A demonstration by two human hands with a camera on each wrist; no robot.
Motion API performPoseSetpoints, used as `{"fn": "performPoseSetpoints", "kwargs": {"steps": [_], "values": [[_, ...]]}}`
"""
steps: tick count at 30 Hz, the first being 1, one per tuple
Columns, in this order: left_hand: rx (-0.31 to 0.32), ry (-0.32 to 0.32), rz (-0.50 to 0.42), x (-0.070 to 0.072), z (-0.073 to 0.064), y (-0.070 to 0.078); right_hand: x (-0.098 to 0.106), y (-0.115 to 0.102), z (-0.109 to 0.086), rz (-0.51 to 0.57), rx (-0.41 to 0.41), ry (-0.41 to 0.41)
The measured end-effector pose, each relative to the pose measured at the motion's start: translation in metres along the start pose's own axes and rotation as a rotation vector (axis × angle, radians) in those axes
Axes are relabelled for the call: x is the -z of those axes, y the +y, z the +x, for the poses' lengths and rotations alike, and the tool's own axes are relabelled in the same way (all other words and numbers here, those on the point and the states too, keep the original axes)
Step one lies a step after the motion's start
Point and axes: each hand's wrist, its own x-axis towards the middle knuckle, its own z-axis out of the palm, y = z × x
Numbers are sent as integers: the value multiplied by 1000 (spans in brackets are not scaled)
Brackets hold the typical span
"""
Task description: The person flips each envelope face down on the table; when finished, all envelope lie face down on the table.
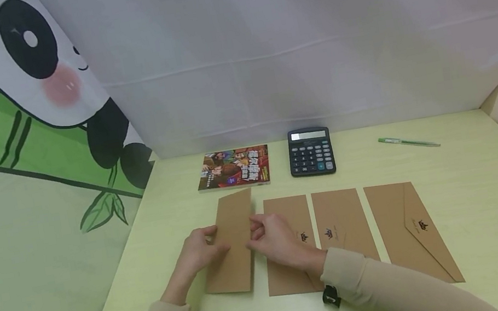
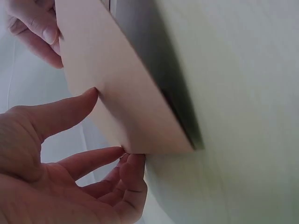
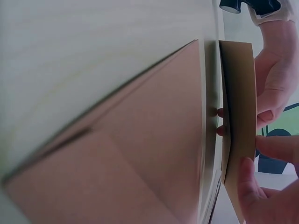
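A plain brown paper envelope (image 1: pixel 235 235) is held tilted, slightly raised off the table, at the left end of a row of envelopes. My left hand (image 1: pixel 198 250) pinches its left edge, thumb on the upper face and fingertips at the edge and underneath. At the opposite long edge, my right hand (image 1: pixel 275 237) grips it between thumb and fingers. The right forearm passes over a second envelope (image 1: pixel 290 276) and a third one (image 1: pixel 347 216), both lying flat with small dark crown prints. In the right wrist view, the held envelope (image 3: pixel 240 93) stands edge-on beside a flat envelope (image 3: pixel 154 116).
Farther right lies another brown envelope (image 1: pixel 396 224), its pointed flap facing up. Behind the row are a colourful book (image 1: pixel 233 169), a black calculator (image 1: pixel 310 152) and a green pen (image 1: pixel 409 142). A white curtain (image 1: pixel 285 49) hangs along the table's back edge.
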Motion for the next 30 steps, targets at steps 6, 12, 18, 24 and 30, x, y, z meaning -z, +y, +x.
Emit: {"fn": "performPoseSetpoints", "kwargs": {"steps": [6, 12, 18, 24, 30], "values": [[8, 22, 9, 1, -1, -2, -1, 6, 3, -48, -24, -9], [2, 31, 28, 1, -1, -4, -1, 9, 5, -155, -34, -10], [-19, 33, 75, -2, 1, -5, 0, 8, 6, -254, -48, -33], [-61, 59, 142, -7, 4, -7, -1, 10, 7, -283, -84, -80], [-70, 69, 164, -9, 4, -7, 0, 10, 8, -314, -106, -108]]}}
